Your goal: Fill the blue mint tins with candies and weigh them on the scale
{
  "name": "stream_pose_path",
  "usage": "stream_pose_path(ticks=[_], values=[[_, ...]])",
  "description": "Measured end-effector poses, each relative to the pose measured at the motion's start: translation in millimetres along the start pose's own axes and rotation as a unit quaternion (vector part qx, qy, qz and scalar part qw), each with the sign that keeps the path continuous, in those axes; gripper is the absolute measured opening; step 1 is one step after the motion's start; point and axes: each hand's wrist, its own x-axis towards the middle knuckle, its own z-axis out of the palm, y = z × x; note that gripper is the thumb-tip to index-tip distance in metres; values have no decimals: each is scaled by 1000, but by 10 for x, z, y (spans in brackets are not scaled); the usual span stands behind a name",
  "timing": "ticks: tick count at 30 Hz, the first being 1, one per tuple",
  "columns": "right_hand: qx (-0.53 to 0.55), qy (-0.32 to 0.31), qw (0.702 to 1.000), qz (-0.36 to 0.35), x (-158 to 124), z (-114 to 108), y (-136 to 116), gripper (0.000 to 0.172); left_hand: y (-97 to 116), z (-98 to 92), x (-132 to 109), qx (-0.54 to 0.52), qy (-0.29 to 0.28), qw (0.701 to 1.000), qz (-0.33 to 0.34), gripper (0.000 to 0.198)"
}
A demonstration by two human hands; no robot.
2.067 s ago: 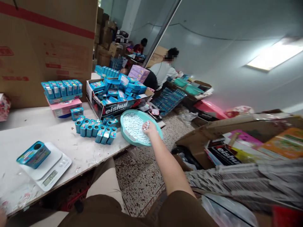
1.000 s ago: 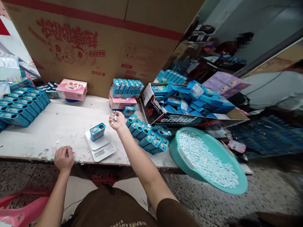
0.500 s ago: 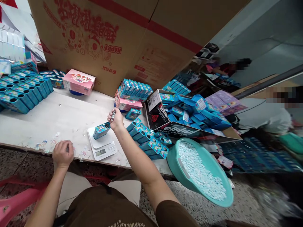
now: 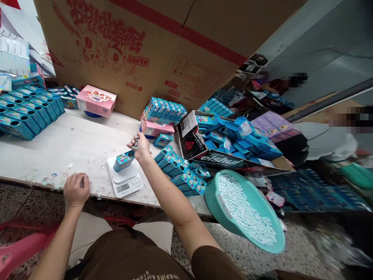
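Head: the scale [image 4: 132, 182] sits near the table edge [image 4: 29, 181].

Grey wall [image 4: 326, 46], crossed by dark pole [image 4: 329, 100]; white table [image 4: 90, 144], scuffed; pink plastic seat [image 4: 27, 249], partly shown; speckled floor [image 4: 195, 243].

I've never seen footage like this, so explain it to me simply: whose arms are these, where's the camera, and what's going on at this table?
There's no machine here: these are a person's bare arms, seen from a camera worn on their head, looking forward and down. The right hand is curled around small pieces, close to a blue container on a white scale. The left hand rests at the edge of the table; I can't tell whether it holds anything. More blue containers stand nearby, beside a turquoise basin of pale pieces.
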Motion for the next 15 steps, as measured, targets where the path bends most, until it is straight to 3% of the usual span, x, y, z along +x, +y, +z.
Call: stream_pose_path(ticks=[10, 15], values=[[-13, -6, 1000, -17, -11, 19, 8, 22, -12, -4, 24, 2, 20, 1000, 24, 5], [35, -2, 999, 1, 25, -11, -95, 24, -17, -6, 49, -2, 13, 999, 29, 6]])
